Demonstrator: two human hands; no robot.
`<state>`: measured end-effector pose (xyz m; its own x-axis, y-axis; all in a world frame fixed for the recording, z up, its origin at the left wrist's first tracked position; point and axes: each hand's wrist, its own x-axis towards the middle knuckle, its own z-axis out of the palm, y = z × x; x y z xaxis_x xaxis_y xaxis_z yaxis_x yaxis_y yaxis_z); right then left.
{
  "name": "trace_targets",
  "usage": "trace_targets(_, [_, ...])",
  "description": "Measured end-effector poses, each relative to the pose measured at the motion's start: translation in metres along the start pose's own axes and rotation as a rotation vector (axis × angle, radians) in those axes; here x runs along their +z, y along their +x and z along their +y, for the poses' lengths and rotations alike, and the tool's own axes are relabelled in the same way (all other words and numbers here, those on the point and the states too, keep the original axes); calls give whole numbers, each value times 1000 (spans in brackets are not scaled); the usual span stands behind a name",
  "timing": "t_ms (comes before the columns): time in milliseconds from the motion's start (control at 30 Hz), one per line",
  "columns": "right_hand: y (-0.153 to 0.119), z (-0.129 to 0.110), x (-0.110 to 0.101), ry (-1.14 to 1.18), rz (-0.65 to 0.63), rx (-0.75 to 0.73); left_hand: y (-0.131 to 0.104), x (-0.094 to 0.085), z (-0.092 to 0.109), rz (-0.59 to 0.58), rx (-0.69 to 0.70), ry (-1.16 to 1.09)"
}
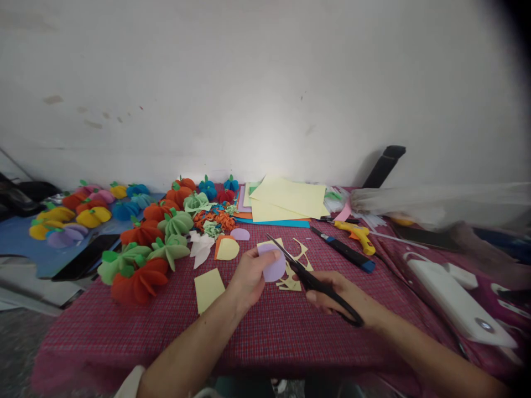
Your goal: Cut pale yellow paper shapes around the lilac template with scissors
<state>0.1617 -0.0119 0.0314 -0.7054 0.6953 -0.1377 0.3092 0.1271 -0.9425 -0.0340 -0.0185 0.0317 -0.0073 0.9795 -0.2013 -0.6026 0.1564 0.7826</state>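
My left hand point(250, 275) pinches a piece of lilac paper point(274, 270) with a rounded outline, the thumb lying on its face. In my right hand point(338, 290) is a pair of black-handled scissors point(313, 281), its blades pointing up and left across the paper's upper right edge. Thin cream paper offcuts point(292, 282) lie on the cloth behind and beside the paper. Left of my left hand are a cream half-round paper piece point(228, 249), a lilac half-round piece point(240, 235) and a cream paper rectangle point(208, 290).
Several paper pumpkins point(141, 282) crowd the left side. Cream sheets point(290, 199) are stacked by the wall, with orange scraps point(222, 221) nearby. To the right lie a box cutter point(346, 251), a yellow glue gun point(359, 236) and a white device point(456, 298). A checked cloth point(290, 337) covers the table.
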Motion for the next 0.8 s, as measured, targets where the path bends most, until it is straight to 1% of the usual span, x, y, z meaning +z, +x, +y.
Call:
trace_targets(300, [-6,-14,-13,-93,-55,26,-2,1,-1,3,-24,57])
trace_targets(467, [-10,-14,-16,-125,-62,40,-4,3,0,-13,-24,97])
trace_targets(567, [-11,-13,-20,-129,-95,40,-4,3,0,-23,-26,133])
trace_targets(700, [-16,-13,-27,-121,-148,80,-5,3,0,-23,-41,162])
trace_targets(800, [-20,-14,-34,-93,-172,90,-6,4,0,-45,-65,187])
